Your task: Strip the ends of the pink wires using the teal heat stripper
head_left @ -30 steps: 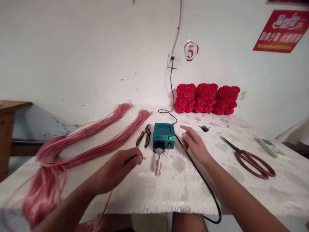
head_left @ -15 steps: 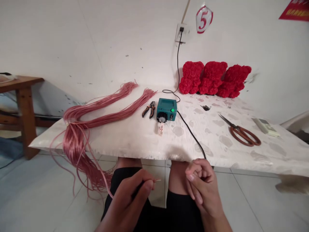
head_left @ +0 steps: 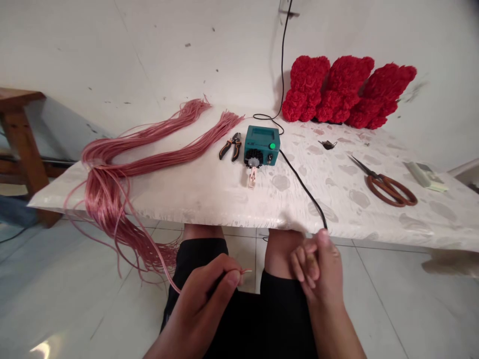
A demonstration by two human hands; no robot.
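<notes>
Between thumb and forefinger, my left hand (head_left: 215, 294) pinches a thin pink wire (head_left: 166, 271). Its short end with a pale tip pokes out to the right of the fingertips. The wire runs back toward a large bundle of pink wires (head_left: 108, 192), bent over the table and hanging off its left front edge. To the right, my right hand (head_left: 318, 264) is palm up, fingers loosely curled and thumb raised apart; I see nothing in it. Beyond both hands stands a small teal machine (head_left: 262, 144) with a green button, a black toothed wheel and a pale clip at its front.
Orange-and-black pliers (head_left: 231, 147) lie left of the machine. Large brown-handled scissors (head_left: 385, 184), a pale box-like device (head_left: 426, 176) and a small dark item (head_left: 327, 144) lie at the right. Three red fluffy bears (head_left: 342, 92) line the wall. A black cord (head_left: 305, 184) crosses the table's front edge.
My right hand has opened from a pinch, its thumb now lifted away from the fingers. My left hand keeps its pinch on the wire. The view has tilted down, so the table sits higher.
</notes>
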